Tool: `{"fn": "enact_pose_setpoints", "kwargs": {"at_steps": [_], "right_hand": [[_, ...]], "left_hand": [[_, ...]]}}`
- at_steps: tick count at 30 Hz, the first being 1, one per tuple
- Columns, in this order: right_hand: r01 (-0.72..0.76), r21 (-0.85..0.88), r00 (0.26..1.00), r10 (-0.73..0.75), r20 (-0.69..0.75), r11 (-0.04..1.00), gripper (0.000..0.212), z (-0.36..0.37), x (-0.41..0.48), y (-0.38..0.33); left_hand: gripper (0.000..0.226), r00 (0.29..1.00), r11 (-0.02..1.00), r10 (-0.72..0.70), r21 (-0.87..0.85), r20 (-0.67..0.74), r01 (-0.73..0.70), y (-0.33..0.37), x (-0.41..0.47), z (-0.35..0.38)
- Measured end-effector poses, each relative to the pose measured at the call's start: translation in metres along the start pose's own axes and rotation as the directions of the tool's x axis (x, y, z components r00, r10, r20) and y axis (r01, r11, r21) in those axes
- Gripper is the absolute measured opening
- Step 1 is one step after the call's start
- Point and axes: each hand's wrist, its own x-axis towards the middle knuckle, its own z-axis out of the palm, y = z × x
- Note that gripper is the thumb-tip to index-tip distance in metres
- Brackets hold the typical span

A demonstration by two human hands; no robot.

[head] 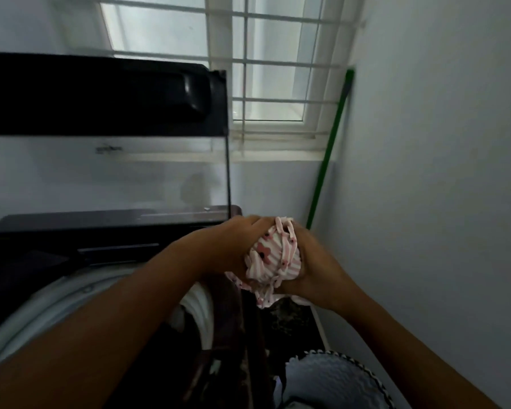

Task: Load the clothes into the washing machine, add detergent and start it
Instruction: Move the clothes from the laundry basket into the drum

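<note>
A bunched pink-and-white striped garment (273,256) with flower prints is held between both hands above the right rim of a top-loading washing machine (56,296). My left hand (233,246) grips it from the left and my right hand (313,270) grips it from the right. The machine's dark-framed glass lid (106,113) stands raised behind. Its white drum rim curves at the lower left, and dark clothes (219,335) lie over the opening under my forearms.
A green pole (329,149) leans in the corner by the barred window (266,60). The white wall (440,172) is close on the right. A light blue basket or cloth with a dark patterned edge (337,379) sits at the bottom right.
</note>
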Motion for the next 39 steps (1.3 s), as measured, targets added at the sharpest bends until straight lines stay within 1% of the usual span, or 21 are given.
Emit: {"fn": "enact_pose_setpoints", "kwargs": {"at_steps": [2,4,8,10,12,14,16,17,19,21,22,23,25,26,28,30,32,35,37,38,39], "right_hand": [[0.03,-0.002,0.999,-0.03,0.026,1.0,0.093,0.018,0.018,-0.02],[0.073,0.008,0.995,-0.074,0.063,0.997,0.091,0.037,0.032,-0.038],[0.043,0.091,0.991,-0.054,0.12,0.995,0.086,0.086,0.056,-0.063],[0.037,0.129,0.98,-0.061,0.191,0.991,0.087,0.118,0.062,-0.068],[0.078,0.088,0.953,-0.1,0.285,0.993,0.094,0.153,0.065,-0.074],[0.059,0.052,0.937,-0.073,0.341,0.997,0.099,0.187,0.065,-0.076],[0.006,0.052,0.925,-0.025,0.378,0.999,0.094,0.223,0.062,-0.064],[-0.019,0.049,0.909,-0.003,0.418,0.999,0.092,0.239,0.059,-0.059],[0.001,0.063,0.899,-0.029,0.438,0.998,0.092,0.265,0.055,-0.054],[-0.037,0.035,0.839,0.012,0.544,0.999,0.09,0.292,0.052,-0.043],[-0.029,0.034,0.827,0.005,0.563,0.999,0.089,0.305,0.051,-0.038],[-0.029,0.02,0.817,0.013,0.576,0.999,0.09,0.315,0.048,-0.033],[-0.035,-0.02,0.796,0.04,0.604,0.999,0.095,0.336,0.044,-0.017],[-0.033,-0.042,0.775,0.052,0.629,0.999,0.097,0.348,0.041,-0.01],[-0.008,-0.105,0.748,0.076,0.66,0.994,0.099,0.36,0.037,-0.001],[0.012,-0.148,0.705,0.097,0.703,0.989,0.102,0.372,0.032,0.002],[0.055,-0.2,0.631,0.121,0.766,0.978,0.103,0.38,0.029,0.006],[0.115,-0.348,0.465,0.259,0.847,0.931,0.109,0.389,0.019,0.01],[0.103,-0.442,0.383,0.375,0.844,0.891,0.102,0.398,0.009,0.02],[0.128,-0.489,0.362,0.418,0.833,0.863,0.094,0.4,0.005,0.021],[0.161,-0.503,0.331,0.434,0.838,0.849,0.079,0.401,0.004,0.02]], "left_hand": [[0.091,0.999,0.999,-0.045,-0.004,-0.011,0.045,-0.013,-0.023,-0.02],[0.089,0.996,0.998,-0.068,-0.021,-0.053,0.067,-0.028,-0.047,-0.034],[0.083,0.978,0.977,-0.2,-0.08,-0.058,0.195,-0.051,-0.1,-0.051],[0.091,0.967,0.968,-0.25,-0.045,-0.047,0.248,-0.065,-0.132,-0.049],[0.097,0.956,0.956,-0.293,-0.045,-0.035,0.291,-0.082,-0.166,-0.038],[0.091,0.938,0.935,-0.348,-0.068,0.006,0.347,-0.098,-0.196,-0.022],[0.07,0.905,0.897,-0.422,-0.126,0.046,0.424,-0.11,-0.226,-0.001],[0.063,0.881,0.865,-0.455,-0.17,0.131,0.472,-0.114,-0.24,0.008],[0.072,0.835,0.815,-0.512,-0.195,0.2,0.546,-0.124,-0.264,0.033],[0.083,0.824,0.81,-0.552,-0.156,0.127,0.566,-0.133,-0.276,0.057],[0.079,0.801,0.794,-0.579,-0.116,0.153,0.596,-0.138,-0.283,0.067],[0.075,0.792,0.798,-0.573,-0.075,0.209,0.598,-0.144,-0.29,0.077],[0.079,0.748,0.789,-0.555,-0.053,0.365,0.612,-0.151,-0.295,0.089],[0.081,0.708,0.768,-0.569,-0.039,0.418,0.64,-0.157,-0.3,0.101],[0.086,0.65,0.729,-0.602,-0.012,0.463,0.684,-0.169,-0.307,0.121],[0.079,0.599,0.708,-0.607,0.014,0.522,0.706,-0.173,-0.313,0.134],[0.075,0.531,0.723,-0.579,0.089,0.618,0.685,-0.172,-0.315,0.144],[0.093,0.499,0.782,-0.504,0.126,0.705,0.611,-0.177,-0.316,0.159],[0.105,0.431,0.788,-0.476,0.153,0.767,0.597,-0.184,-0.32,0.171],[0.107,0.4,0.799,-0.46,0.172,0.793,0.577,-0.184,-0.321,0.174],[0.107,0.377,0.808,-0.447,0.185,0.811,0.559,-0.184,-0.322,0.177]]}}
